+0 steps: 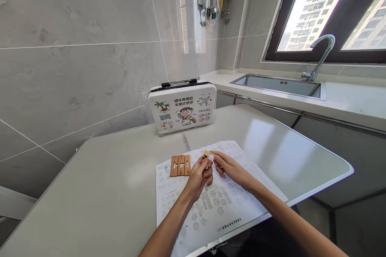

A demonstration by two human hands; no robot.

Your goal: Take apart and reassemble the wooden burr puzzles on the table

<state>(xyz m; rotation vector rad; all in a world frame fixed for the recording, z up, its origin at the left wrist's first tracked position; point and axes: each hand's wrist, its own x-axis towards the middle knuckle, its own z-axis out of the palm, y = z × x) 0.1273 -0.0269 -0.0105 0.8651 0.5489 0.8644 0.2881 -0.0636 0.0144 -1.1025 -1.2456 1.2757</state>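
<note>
My left hand (200, 174) and my right hand (230, 166) meet above a printed instruction sheet (211, 200) on the white table (114, 184). Together they pinch a small pale wooden block (206, 153), the fingers of both hands closed round it. Just left of my left hand, three brown wooden puzzle pieces (180, 165) lie side by side on the sheet's upper left corner, apart from my fingers.
A white suitcase-shaped tin (182, 107) with cartoon prints stands at the table's back edge by the tiled wall. A steel sink (280, 85) with a curved tap (321, 54) sits in the counter at the right, under a window.
</note>
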